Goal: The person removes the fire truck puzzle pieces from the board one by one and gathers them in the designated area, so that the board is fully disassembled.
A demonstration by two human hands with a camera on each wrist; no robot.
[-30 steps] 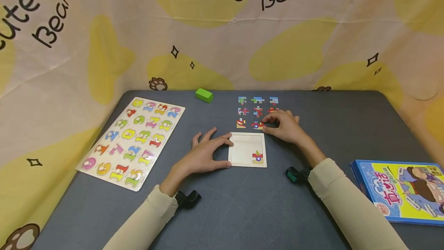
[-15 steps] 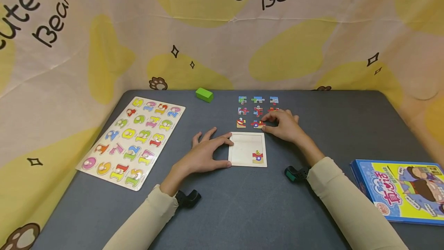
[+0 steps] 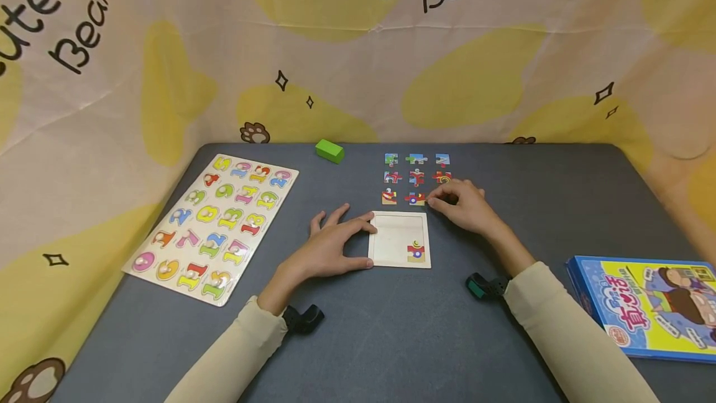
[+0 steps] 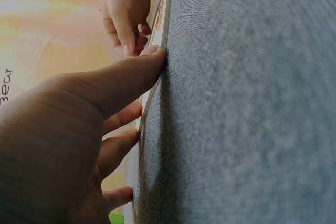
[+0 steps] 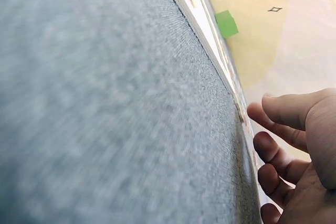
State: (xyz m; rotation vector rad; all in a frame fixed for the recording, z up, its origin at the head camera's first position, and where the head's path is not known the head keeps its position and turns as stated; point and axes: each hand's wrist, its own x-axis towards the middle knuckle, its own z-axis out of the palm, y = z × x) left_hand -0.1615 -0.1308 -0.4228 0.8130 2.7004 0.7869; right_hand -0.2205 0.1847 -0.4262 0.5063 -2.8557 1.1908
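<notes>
A small white puzzle tray (image 3: 398,239) lies in the middle of the table, with jigsaw pieces (image 3: 416,252) in its lower right corner. At its left edge, my left hand (image 3: 330,247) rests spread fingertips and thumb against the frame. Behind the tray, several loose jigsaw pieces (image 3: 416,177) lie in three rows. My right hand (image 3: 464,207) hovers with bent fingers just right of the front middle piece (image 3: 415,198), which shows a red and blue picture. In the right wrist view its thumb (image 5: 289,109) and index tip are close together, with nothing seen between them.
A white number board (image 3: 212,229) lies at the left of the table. A green block (image 3: 330,151) sits by the back edge. At the right lies a blue and yellow box (image 3: 649,310). A patterned cloth (image 3: 347,67) hangs behind the table.
My right hand has shifted slightly right, away from the front middle piece, and more of the piece at the middle row's right end shows. My left hand stays at the tray.
</notes>
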